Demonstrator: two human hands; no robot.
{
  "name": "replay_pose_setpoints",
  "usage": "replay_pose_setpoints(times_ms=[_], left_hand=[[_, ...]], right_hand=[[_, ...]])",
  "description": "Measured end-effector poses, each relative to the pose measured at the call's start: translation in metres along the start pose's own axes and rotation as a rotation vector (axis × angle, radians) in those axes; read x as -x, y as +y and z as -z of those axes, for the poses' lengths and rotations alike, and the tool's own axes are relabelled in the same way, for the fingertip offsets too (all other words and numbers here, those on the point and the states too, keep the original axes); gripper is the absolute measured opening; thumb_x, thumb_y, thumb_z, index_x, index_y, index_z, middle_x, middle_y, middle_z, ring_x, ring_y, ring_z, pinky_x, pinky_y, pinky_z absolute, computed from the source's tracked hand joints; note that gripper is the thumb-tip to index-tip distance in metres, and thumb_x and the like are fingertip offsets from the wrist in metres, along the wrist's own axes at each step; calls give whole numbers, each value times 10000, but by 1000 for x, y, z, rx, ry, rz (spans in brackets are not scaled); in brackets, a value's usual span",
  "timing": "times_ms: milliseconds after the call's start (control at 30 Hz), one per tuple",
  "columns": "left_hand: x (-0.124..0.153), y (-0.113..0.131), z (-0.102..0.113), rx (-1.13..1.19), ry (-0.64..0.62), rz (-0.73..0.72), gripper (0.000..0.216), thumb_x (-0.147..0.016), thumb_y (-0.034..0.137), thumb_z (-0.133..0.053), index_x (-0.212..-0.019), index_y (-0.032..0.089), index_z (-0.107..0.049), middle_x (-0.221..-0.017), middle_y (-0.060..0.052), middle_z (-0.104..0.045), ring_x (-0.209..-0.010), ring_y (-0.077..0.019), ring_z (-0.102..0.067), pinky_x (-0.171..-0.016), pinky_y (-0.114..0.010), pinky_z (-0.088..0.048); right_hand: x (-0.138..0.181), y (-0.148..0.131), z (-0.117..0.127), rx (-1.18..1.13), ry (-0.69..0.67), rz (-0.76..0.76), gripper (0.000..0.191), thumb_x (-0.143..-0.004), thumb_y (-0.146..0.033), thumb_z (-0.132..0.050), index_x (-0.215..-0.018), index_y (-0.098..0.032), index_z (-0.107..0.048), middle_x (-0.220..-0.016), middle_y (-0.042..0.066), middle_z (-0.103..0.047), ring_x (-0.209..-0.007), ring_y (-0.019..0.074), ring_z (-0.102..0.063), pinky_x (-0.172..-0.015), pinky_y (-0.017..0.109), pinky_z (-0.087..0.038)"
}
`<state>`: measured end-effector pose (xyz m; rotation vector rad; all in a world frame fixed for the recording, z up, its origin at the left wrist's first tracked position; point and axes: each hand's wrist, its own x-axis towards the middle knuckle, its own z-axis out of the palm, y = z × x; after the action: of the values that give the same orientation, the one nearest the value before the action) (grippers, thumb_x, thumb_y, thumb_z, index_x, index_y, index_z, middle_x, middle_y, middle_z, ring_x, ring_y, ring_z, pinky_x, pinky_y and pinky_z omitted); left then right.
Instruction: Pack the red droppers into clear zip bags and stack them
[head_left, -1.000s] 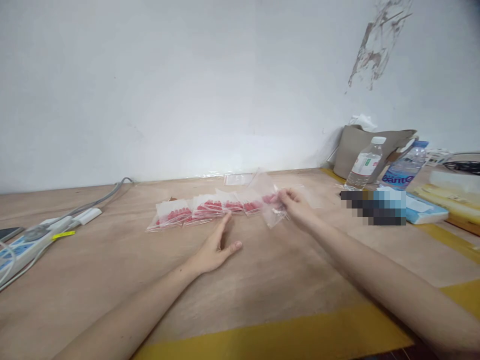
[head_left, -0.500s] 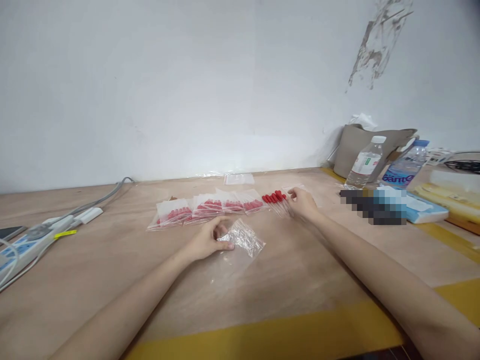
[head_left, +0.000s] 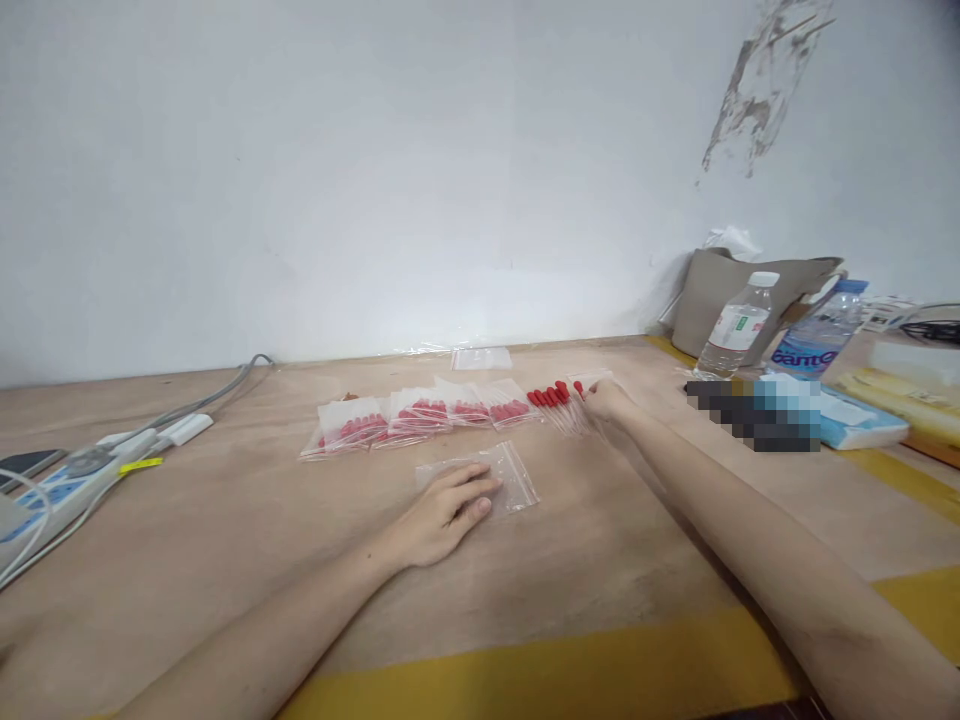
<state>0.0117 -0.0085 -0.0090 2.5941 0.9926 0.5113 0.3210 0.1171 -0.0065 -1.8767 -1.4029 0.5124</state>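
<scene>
The empty zip bag (head_left: 495, 478) has just been flattened on the counter (head_left: 600, 560) under the open left hand (head_left: 448, 512), while a red-capped dropper (head_left: 579, 392) gets pinched by the right hand (head_left: 606, 402).

Left hand (head_left: 442, 515) flat, palm down, fingers spread a little, near the middle, right arm stretched far out, right hand (head_left: 609, 402) curled, fingers pinched together
</scene>
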Motion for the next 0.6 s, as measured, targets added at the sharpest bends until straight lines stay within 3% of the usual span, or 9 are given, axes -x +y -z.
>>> replay_pose_setpoints(times_ms=[100, 233, 367, 467, 600], left_hand=[[1, -4, 5, 12, 77, -1, 323, -916, 312, -353, -1197, 255, -503, -1304, -41, -424, -1203, -200, -384, -1001, -368, -322], [5, -9, 5, -53, 14, -22, 346, -878, 303, -429, -1217, 257, -483, -1328, -54, -397, -1215, -222, -368, -1002, -405, -311], [1, -9, 2, -29, -25, -45, 396, -882, 314, -423, -1274, 261, -410, -1323, -57, -408, -1213, -217, -372, -994, -411, -321], [-4, -5, 0, -3, -17, -77, 410, -873, 298, -442, -1279, 257, -398, -1300, -49, -435, -1200, -205, -385, -998, -394, -321], [-7, -2, -1, 19, 3, -98, 416, -866, 281, -449, -1278, 255, -394, -1277, -43, -462, -1188, -205, -398, -996, -396, -323]], right_hand=[[9, -6, 13, -151, -26, 4, 180, -746, -286, -507, -626, -156, -541, -402, -35, -389, -383, 95, -397, -411, 222, -322], [38, -10, 21, -437, -90, 62, 156, -778, -318, -452, -732, -175, -490, -589, -5, -529, -430, 65, -426, -440, 200, -363], [76, -8, 4, -887, -69, 78, 308, -666, -361, -587, -863, -217, -398, -676, -30, -583, -450, 63, -456, -428, 190, -363], [94, -5, -12, -988, -35, 18, 465, -633, -337, -618, -983, -250, -323, -640, -67, -575, -461, 74, -497, -445, 194, -399], [102, -5, -24, -1058, -80, -44, 443, -645, -309, -623, -964, -255, -319, -642, -70, -569, -465, 81, -536, -458, 216, -440]])
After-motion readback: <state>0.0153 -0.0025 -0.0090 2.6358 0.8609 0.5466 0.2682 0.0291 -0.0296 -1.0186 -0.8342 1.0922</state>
